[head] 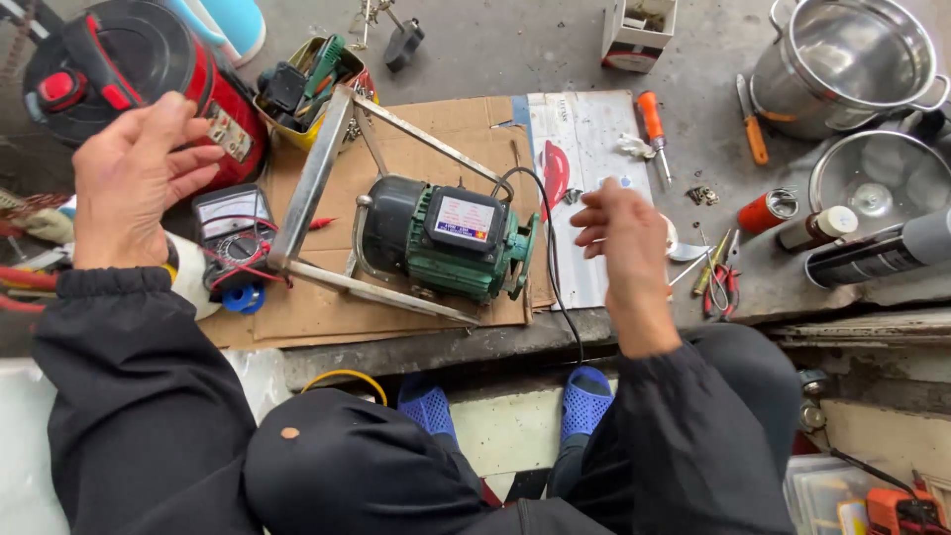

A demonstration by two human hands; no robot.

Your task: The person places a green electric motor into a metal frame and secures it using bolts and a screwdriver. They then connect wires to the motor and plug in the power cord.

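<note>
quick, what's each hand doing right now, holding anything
Left hand: open, fingers spread, empty, raised above the multimeter.
Right hand: fingers loosely curled, holding nothing visible, beside the green motor.

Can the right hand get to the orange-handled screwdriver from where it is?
Probably yes. The right hand hangs empty, and the orange-handled screwdriver lies uncovered on the white sheet just beyond it, nothing between.

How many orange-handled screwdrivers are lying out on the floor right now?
2. One orange-handled screwdriver lies on the white sheet right of the motor; a second screwdriver lies beside the steel pot. Others may sit hidden in the yellow tool tub.
</note>
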